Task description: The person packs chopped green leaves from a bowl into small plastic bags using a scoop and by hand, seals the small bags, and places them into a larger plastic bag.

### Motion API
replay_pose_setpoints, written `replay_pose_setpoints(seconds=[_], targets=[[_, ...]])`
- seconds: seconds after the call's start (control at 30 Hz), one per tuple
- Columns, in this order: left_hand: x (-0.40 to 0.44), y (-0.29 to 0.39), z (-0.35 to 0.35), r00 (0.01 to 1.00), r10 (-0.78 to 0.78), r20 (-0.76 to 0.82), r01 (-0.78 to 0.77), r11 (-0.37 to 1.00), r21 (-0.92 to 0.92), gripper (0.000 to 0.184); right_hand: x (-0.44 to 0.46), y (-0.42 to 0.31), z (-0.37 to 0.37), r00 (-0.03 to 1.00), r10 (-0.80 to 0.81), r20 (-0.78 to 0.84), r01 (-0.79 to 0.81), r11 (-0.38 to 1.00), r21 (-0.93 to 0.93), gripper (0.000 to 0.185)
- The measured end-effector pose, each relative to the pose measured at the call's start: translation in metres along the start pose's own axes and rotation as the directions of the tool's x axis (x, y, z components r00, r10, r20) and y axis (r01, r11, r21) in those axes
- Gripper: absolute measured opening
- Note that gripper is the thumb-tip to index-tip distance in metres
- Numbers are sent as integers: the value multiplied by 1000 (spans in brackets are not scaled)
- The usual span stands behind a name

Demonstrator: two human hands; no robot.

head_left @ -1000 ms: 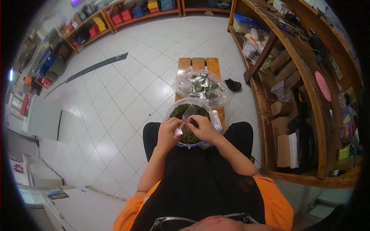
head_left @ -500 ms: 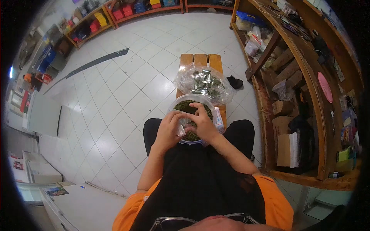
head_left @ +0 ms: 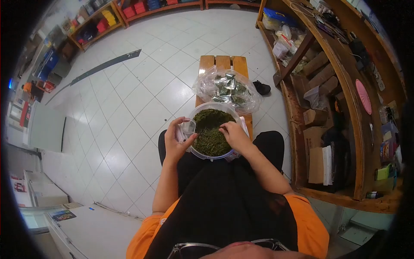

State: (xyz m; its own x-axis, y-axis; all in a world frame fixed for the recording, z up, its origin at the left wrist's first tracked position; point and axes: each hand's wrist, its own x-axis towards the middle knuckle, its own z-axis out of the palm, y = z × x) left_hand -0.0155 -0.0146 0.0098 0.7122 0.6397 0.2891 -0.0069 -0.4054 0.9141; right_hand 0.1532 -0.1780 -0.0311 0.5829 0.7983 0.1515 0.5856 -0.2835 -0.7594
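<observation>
A round clear plastic tub [head_left: 196, 150] filled with green, moss-like plant material [head_left: 214, 140] sits between my knees, at the near end of the bench. My left hand [head_left: 175, 141] is at the tub's left rim, with thumb and fingers curved around a small clear plastic bag [head_left: 186, 126] whose mouth is spread. On the tub's right side, my right hand [head_left: 235, 136] reaches in with its fingertips pinched together at the moss. Just beyond the tub lies a large clear bag [head_left: 228, 90] with several small shiny packets of green material inside.
The slatted wooden bench [head_left: 223, 61] carries the tub and large bag. A packet [head_left: 244, 126] partly shows beside the tub. To the right stands a wooden shelf unit [head_left: 332, 47] with boxes and bags. A black shoe [head_left: 261, 88] lies by the bench. White cabinets [head_left: 95, 231] are at lower left.
My hands, together over the tub before, are now apart. The left has moved to the left rim with the small bag; the right has moved down to the moss on the right.
</observation>
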Motion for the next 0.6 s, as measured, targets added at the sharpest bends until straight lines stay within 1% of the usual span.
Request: replay_pose_setpoints(seconds=[0.03, 0.07, 0.13, 0.17, 0.23, 0.27, 0.33, 0.37, 0.43, 0.47, 0.53, 0.57, 0.6], targets=[[0, -4, -1, 999, -29, 27, 31, 997, -71, 62, 0, -1, 4, 1000, -13, 4, 13, 995, 94, 24], [0, -8, -1, 999, -32, 24, 34, 997, -70, 62, 1, -2, 7, 1000, -14, 8, 13, 995, 95, 24], [-1, -9, -1, 998, -49, 39, 52, 995, -80, 63, 6, 0, 14, 991, 23, -133, 9, 973, 229, 28], [-1, -11, -1, 998, -51, 38, 54, 995, -79, 63, 9, 5, 19, 991, 23, -131, 8, 973, 231, 28], [0, -15, 0, 998, -33, 49, 38, 993, -112, 64, 16, 19, 29, 987, 155, -36, -148, 977, 155, 28], [0, -16, 1, 998, -30, 50, 36, 993, -112, 64, 18, 25, 32, 987, 154, -38, -147, 977, 156, 28], [1, -16, 1, 996, -29, 80, 42, 986, -164, 66, 22, 28, 30, 970, 244, -25, -220, 913, 345, 30], [1, -16, 1, 997, -29, 78, 41, 986, -162, 66, 23, 29, 29, 970, 241, -24, -218, 913, 346, 30], [0, -15, 1, 994, -52, 101, 66, 987, -146, 67, 23, 23, 20, 914, 395, -87, -296, 800, 521, 36], [-1, -14, 2, 994, -52, 101, 67, 987, -146, 67, 23, 26, 19, 915, 395, -87, -296, 801, 521, 36], [1, -11, 5, 986, -104, 129, 115, 990, -84, 65, 25, 26, 9, 895, 441, -62, -295, 692, 659, 37], [1, -13, 9, 986, -102, 131, 114, 990, -86, 65, 25, 28, 1, 869, 494, 8, -383, 664, 642, 35], [3, -16, 12, 987, -51, 151, 44, 998, 47, 64, 24, 24, -5, 869, 495, 5, -382, 666, 641, 35]])
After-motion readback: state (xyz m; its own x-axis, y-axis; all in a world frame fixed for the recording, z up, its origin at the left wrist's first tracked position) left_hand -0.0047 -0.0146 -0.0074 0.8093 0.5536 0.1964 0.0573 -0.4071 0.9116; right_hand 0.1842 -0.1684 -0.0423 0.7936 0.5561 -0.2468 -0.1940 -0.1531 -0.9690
